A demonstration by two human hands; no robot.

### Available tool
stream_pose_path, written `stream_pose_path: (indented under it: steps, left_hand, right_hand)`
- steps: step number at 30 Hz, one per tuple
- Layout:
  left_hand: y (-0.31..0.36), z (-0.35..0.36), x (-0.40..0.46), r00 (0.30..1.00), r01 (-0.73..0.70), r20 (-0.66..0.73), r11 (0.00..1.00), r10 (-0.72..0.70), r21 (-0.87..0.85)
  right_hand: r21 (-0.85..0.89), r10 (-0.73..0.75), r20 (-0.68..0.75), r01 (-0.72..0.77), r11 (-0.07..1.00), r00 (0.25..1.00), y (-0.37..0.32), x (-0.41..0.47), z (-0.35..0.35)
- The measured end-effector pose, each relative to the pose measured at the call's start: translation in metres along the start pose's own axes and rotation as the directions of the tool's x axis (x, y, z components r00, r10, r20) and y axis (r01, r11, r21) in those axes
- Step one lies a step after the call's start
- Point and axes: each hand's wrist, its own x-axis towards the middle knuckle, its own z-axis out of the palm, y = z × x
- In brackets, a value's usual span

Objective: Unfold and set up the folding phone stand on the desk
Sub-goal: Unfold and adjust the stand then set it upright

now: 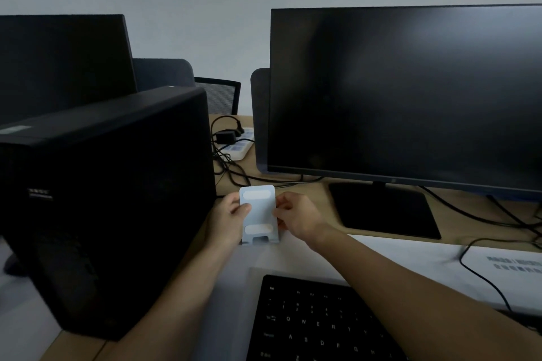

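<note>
My left hand (228,215) and right hand (296,218) pinch the pale blue phone stand (259,215) by its side edges; it stands upright between my fingers, its foot on the desk (296,190).

Bare forearms, no sleeves visible

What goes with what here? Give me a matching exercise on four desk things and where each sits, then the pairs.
1. phone stand
2. keyboard
3. computer tower
4. power strip

A. far back, between tower and monitor
B. nearest the camera, under the right forearm
C. upright, held between left hand and right hand
D. left of the stand

Pairs: 1-C, 2-B, 3-D, 4-A
</note>
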Motion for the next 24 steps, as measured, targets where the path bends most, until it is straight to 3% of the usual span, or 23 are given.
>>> stream_pose_path:
  steps: [14, 24]
  left_hand:
    - [-0.006, -0.001, 0.004, 1.0, 0.002, -0.025, 1.0, -0.002, -0.009]
    - [0.0, 0.004, 0.007, 0.998, 0.031, -0.052, 0.999, -0.033, -0.035]
  right_hand:
    - [-0.03, 0.036, 0.042, -0.035, 0.999, 0.998, -0.002, -0.001, 0.004]
    - [0.09, 0.043, 0.111, -0.053, 0.994, 0.993, -0.013, -0.012, 0.001]
